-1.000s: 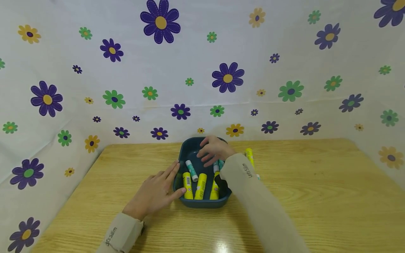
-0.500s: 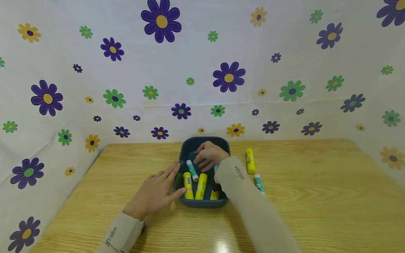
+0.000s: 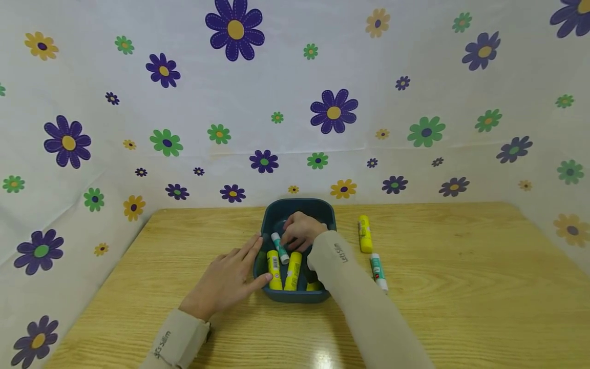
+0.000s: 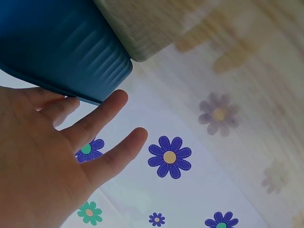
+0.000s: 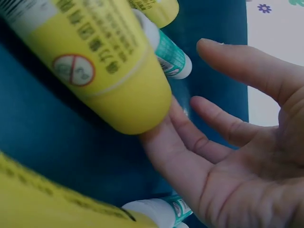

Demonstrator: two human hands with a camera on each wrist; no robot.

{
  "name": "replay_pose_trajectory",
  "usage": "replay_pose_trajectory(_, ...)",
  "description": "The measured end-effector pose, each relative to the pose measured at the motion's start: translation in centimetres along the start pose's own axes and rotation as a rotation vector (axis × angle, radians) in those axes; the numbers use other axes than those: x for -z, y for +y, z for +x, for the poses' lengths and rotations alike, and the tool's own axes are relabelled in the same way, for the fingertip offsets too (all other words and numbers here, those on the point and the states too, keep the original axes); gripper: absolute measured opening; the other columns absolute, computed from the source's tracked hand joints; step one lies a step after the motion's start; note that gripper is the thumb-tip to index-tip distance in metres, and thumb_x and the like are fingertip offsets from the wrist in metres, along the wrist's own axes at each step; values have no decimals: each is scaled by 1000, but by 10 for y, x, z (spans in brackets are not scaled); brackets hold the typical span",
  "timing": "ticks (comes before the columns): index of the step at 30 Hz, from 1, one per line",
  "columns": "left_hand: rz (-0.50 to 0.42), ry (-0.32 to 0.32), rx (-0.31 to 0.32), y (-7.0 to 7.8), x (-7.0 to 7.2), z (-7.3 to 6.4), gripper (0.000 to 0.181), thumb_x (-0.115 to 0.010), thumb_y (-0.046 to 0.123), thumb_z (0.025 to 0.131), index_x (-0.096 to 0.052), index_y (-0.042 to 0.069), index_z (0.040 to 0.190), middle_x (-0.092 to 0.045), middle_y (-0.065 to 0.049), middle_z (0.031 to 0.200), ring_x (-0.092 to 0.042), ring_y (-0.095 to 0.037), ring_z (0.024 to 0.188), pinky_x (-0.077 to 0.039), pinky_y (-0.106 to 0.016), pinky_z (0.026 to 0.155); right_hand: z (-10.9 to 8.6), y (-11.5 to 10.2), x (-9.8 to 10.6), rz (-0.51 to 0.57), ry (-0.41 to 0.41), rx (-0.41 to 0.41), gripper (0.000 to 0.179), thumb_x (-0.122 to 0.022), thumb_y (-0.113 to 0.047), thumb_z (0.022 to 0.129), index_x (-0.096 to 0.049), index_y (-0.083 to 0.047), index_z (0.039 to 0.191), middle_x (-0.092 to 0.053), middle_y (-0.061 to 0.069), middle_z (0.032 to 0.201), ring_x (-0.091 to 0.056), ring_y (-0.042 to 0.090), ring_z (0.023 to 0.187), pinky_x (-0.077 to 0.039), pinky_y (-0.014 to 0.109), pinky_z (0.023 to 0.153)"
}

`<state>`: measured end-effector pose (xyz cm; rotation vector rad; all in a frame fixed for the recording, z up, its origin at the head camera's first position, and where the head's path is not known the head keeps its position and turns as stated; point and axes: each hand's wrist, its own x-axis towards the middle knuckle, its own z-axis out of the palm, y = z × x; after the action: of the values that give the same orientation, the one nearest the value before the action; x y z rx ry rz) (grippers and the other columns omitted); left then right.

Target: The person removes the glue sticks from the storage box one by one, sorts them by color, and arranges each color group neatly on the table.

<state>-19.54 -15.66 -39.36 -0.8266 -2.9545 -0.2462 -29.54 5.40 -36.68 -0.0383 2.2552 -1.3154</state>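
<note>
A dark blue plastic bin (image 3: 297,296) holds yellow glue sticks (image 3: 293,271) and smaller teal-and-white glue sticks (image 3: 279,248). My left hand (image 3: 226,282) lies along its left side, fingers straight at the rim and thumb over the near left corner; in the left wrist view those fingers meet the bin's outer wall (image 4: 71,47). Inside the bin, my right hand (image 3: 304,231) reaches down beside the teal-and-white stick. The right wrist view shows its thumb (image 5: 237,59) held apart from the fingers, nothing between them. A yellow glue stick (image 5: 128,71) partly covers one finger there.
On the wooden table (image 3: 461,287) right of the bin lie one yellow glue stick (image 3: 364,234) and one teal-and-white glue stick (image 3: 378,271). A white flower-printed cloth (image 3: 276,92) stands behind the table and along its sides.
My right hand has sunk lower into the bin and shifted slightly left, toward the teal-and-white stick. The forearm has uncovered the two sticks on the table. My left hand stays put.
</note>
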Motion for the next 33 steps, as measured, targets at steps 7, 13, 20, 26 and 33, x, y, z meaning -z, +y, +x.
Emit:
replay_pose_trajectory(7,-6,-2,2,-1,1,-1,83,-44,61,102,-31,3,159,-25,-11,166,-49,-44,133,-43,-64,102,5,2,-7,-46,-11,19,45,-77,-2,87,-58,0,128,-69,13,99,-70,28,90,-59,41,78)
replay_pose_trajectory(13,-23,-11,-1,-2,0,-2,84,-43,63,101,-30,3,159,-23,-10,166,-48,-44,135,-42,-65,103,4,3,-14,-47,4,25,49,-76,2,86,-59,-3,132,-68,13,96,-67,26,87,-58,41,78)
replay_pose_trajectory(20,-8,9,-3,-3,0,-2,85,-43,64,101,-30,4,159,-24,-9,166,-50,-43,134,-43,-63,103,1,-1,-16,-37,15,27,47,-75,4,86,-61,-4,131,-68,13,97,-67,27,87,-57,41,79)
replay_pose_trajectory(26,-13,-4,0,-3,1,-2,85,-43,64,101,-30,4,159,-23,-9,166,-48,-44,134,-42,-64,104,2,-2,-17,-42,14,32,45,-74,5,86,-61,-4,128,-67,13,95,-66,26,83,-57,40,75)
replay_pose_trajectory(33,-23,-11,-4,-2,1,-2,84,-44,63,101,-29,4,159,-23,-9,166,-48,-43,135,-41,-63,105,2,0,-16,-32,21,51,43,-73,6,86,-61,-2,127,-66,15,99,-67,28,84,-59,39,73)
